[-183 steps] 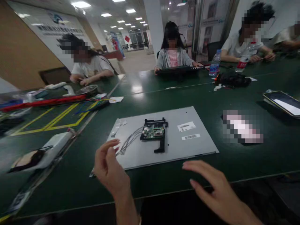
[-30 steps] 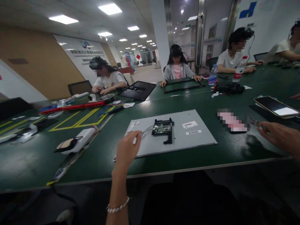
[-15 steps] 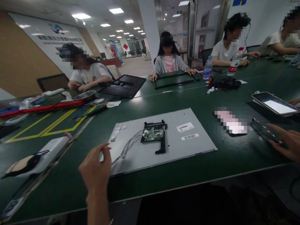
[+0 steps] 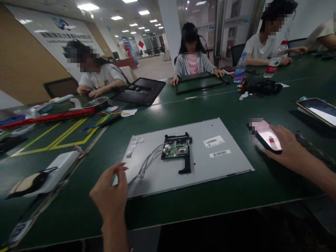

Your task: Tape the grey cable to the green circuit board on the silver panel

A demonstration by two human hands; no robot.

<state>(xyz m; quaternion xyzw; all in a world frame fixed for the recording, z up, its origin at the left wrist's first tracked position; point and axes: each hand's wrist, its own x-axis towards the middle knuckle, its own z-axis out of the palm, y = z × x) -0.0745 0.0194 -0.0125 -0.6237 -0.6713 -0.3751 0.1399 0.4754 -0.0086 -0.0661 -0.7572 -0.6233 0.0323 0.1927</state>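
Note:
A grey display panel point(image 4: 199, 164) lies back side up in front of me, with a green circuit board point(image 4: 174, 149) in a black bracket on it. Grey wires run from the board to the panel's left edge. By that edge is my left hand point(image 4: 111, 192), thumb and fingers pinched together; what they hold, if anything, is hidden. To the right of the panel my right hand point(image 4: 291, 148) has thumb and fingers at the sides of a smartphone point(image 4: 267, 136) with a lit screen. Behind that wrist lies a pair of glasses point(image 4: 315, 148), partly covered.
Several people sit across the green table. One holds a thin black frame point(image 4: 202, 91); left of it lies a black back cover point(image 4: 141, 91). Bottles point(image 4: 239, 70), a tablet point(image 4: 319, 110) and black clutter point(image 4: 261, 87) are at right; a white box point(image 4: 56, 171) is at left.
My right hand has moved left from the glasses onto the smartphone. My left hand keeps its pinch at the panel's edge. The view has shifted slightly.

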